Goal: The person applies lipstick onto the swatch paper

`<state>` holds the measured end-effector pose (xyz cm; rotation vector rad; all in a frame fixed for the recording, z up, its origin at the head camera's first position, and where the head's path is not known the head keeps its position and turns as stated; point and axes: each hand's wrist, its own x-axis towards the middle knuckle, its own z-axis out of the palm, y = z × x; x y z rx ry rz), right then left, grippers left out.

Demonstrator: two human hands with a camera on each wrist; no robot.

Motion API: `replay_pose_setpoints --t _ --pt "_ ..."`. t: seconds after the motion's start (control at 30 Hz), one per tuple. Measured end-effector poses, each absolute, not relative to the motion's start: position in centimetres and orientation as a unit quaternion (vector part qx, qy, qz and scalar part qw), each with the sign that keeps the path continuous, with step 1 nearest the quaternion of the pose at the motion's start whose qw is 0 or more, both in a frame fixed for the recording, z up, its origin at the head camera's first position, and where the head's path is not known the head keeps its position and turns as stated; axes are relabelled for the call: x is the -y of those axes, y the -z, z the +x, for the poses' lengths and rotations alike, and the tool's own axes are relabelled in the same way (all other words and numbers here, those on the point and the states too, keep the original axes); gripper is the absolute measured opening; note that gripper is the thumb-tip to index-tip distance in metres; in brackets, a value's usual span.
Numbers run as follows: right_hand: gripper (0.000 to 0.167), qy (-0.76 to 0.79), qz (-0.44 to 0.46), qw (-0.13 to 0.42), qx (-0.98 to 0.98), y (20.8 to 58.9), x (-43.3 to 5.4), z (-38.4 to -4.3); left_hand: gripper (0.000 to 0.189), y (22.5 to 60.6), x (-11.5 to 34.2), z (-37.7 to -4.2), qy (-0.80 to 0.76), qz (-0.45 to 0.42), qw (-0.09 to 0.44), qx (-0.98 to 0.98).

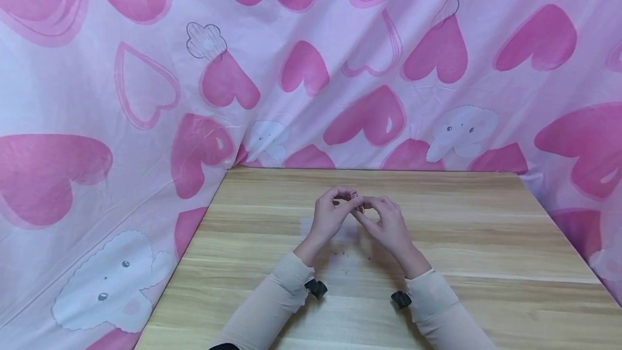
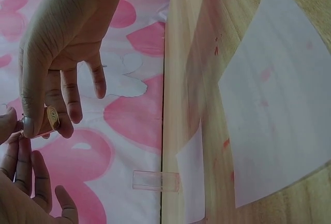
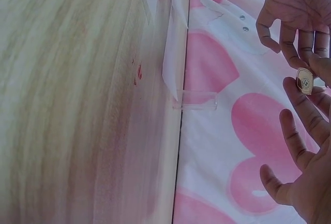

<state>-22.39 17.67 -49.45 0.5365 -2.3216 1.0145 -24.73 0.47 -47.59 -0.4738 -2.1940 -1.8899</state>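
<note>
Both hands meet above the middle of the table and pinch one small tube, which has a patterned gold end and a reddish body, much like a lipstick. My left hand grips it from the left with thumb and fingertips. From the other side, the right hand holds it between thumb and index finger, its other fingers spread. In the right wrist view the gold end faces the camera. Fingers cover much of the tube's body.
A thin whitish sheet lies on the wooden table, with a second sheet beyond it. A clear rectangular plastic piece stands farther back. Small red crumbs dot the wood. A heart-patterned curtain surrounds the table.
</note>
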Motion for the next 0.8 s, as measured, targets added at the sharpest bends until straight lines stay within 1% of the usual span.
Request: replay_pose_setpoints --t 0.8 --pt "0.031 -0.395 0.201 0.259 0.859 49.45 -17.58 -22.31 0.019 47.88 -0.39 -25.00 0.651 -0.166 0.100 0.734"
